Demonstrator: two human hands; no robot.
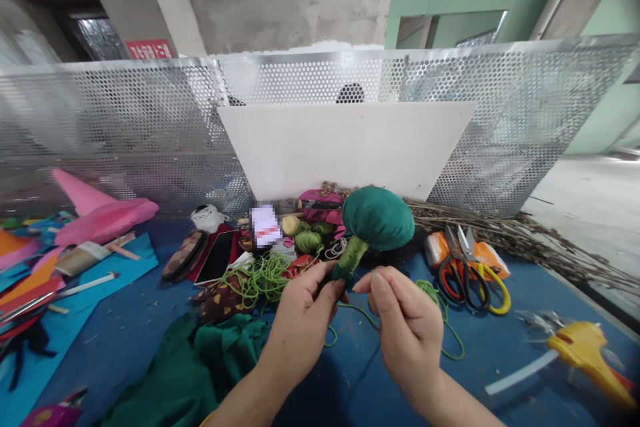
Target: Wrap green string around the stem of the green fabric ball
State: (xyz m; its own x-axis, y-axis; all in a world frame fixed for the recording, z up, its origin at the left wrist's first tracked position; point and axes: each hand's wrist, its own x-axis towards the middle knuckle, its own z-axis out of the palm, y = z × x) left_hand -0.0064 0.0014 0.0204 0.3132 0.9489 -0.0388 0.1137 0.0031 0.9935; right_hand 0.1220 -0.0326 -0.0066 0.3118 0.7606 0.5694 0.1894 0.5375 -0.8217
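Even, fairly bright light falls on the desk (350,373), with a soft dark shadow below the hands (350,300). The perforated metal screen (310,77) catches pale glare at left. The wide view stretches and smears toward its edges, the far right corner darkens, and a phone screen (265,225) is pixelated.

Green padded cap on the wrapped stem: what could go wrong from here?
The padded cap looks top-heavy on its wrapped stem; it might tilt if the left hand slackens its grip. The tangled green cord could knot if pulled. Loose cord near the scissors might catch their handles.
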